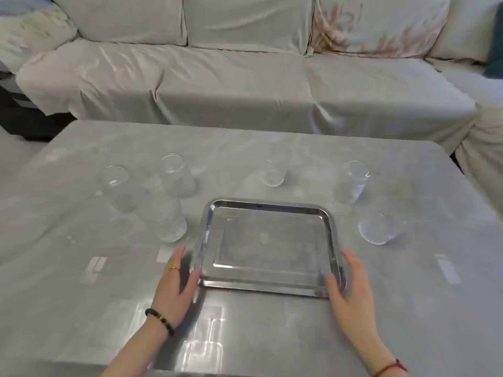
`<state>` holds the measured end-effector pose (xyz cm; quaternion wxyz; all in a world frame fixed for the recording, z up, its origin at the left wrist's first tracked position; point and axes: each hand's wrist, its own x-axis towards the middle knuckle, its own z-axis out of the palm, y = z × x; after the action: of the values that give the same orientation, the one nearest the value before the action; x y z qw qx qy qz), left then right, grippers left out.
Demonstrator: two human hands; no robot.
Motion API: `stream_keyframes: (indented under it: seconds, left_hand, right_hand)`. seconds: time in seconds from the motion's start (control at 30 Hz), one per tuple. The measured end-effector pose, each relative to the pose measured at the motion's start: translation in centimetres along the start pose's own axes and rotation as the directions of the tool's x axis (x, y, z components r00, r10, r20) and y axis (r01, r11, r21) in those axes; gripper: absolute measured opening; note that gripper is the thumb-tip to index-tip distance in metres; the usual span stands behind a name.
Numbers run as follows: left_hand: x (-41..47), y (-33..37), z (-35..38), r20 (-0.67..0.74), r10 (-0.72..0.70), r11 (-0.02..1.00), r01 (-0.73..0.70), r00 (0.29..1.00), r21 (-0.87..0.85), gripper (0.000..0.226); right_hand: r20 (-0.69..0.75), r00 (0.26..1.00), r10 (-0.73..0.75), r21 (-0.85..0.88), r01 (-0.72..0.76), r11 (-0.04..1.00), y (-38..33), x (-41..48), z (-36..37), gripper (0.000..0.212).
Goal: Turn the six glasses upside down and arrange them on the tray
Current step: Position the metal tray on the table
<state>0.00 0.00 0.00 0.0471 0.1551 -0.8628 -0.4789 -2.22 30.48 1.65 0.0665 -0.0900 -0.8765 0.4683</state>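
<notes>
A shiny rectangular metal tray (pixel 333 235) lies in the middle of the grey table with nothing on it. Several clear glasses stand around it. To its left are three: one far left (pixel 118 190), one behind (pixel 177 175) and one close to the tray's left edge (pixel 166 221). A small glass (pixel 273 174) stands behind the tray. On the right are two more, a tall one (pixel 352 182) and a near one (pixel 379 225). My left hand (pixel 178 287) touches the tray's front left corner, fingers apart. My right hand (pixel 349 291) touches the front right corner, fingers apart.
The table (pixel 272 336) has a glossy grey top with window reflections near me. Behind it stands a long sofa under a pale cover (pixel 245 77), with a flowered cushion (pixel 375 25) at the back right.
</notes>
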Motion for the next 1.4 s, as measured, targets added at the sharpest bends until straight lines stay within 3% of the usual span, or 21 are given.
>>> stream_keyframes:
  seconds: [0.17,0.33,0.57,1.03,1.27,1.4]
  left_hand:
    - [1.6,-2.3,1.1,0.03,0.15,0.988,-0.151,0.988,0.026,0.063]
    - [0.0,-1.8,0.6,0.139,0.134,0.965,-0.161,0.981,0.207,0.067]
    - [-1.3,-1.8,0.6,0.206,0.113,0.926,-0.178,0.972,0.332,0.07]
    - [-0.6,-2.1,1.3,0.148,0.137,0.909,-0.184,0.979,0.375,0.066]
    - [-0.7,-2.0,1.4,0.107,0.08,0.933,-0.113,0.991,0.342,0.066]
    - [-0.6,-2.1,1.3,0.111,0.067,0.933,-0.102,0.992,0.344,0.067]
  right_hand:
    - [0.011,0.993,-0.118,-0.031,0.118,0.992,2.7,1.0,2.5,0.056]
    - [0.053,0.99,-0.133,-0.152,0.14,0.978,2.6,-0.3,2.5,0.052]
    - [0.08,0.991,-0.106,-0.263,0.124,0.957,3.3,-3.1,1.9,0.052]
    - [0.137,0.968,-0.208,-0.42,0.247,0.873,4.6,-2.4,2.3,0.045]
    - [0.142,0.977,-0.159,-0.408,0.204,0.89,4.1,-2.1,2.3,0.05]
    - [0.115,0.98,-0.161,-0.254,0.186,0.949,4.0,-1.8,2.0,0.051]
